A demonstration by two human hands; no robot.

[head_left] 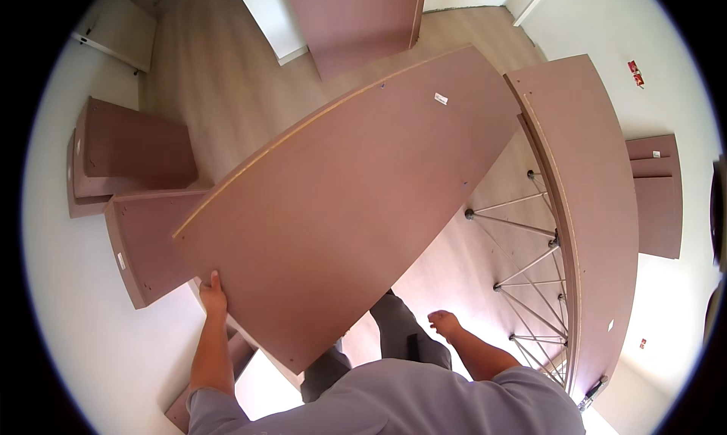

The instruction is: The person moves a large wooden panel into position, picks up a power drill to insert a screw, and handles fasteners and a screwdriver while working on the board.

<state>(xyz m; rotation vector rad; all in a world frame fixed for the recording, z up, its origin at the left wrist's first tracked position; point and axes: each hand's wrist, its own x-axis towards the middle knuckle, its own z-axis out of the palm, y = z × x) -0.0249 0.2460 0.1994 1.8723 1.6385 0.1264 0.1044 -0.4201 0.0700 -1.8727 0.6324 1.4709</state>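
A large reddish-brown board (341, 193) stretches diagonally across the middle, a small white label near its far end. My left hand (214, 295) grips its near left edge, thumb on the upper face and fingers hidden beneath. To the right of the board's near part, my right hand (445, 324) hangs in the air with its fingers loosely bent and apart, holding nothing. Beyond it, a long narrow brown board (598, 208) rests over a folding metal frame (522, 272) of thin rods with black joints. The large board's far right corner comes close to this narrow board.
Several brown panels (136, 151) lean by the left wall, one partly behind the held board. Another brown panel (356, 18) stands at the back beside a white one (276, 18). More brown pieces (657, 208) lie against the right wall. Light wood flooring (219, 79) runs underneath.
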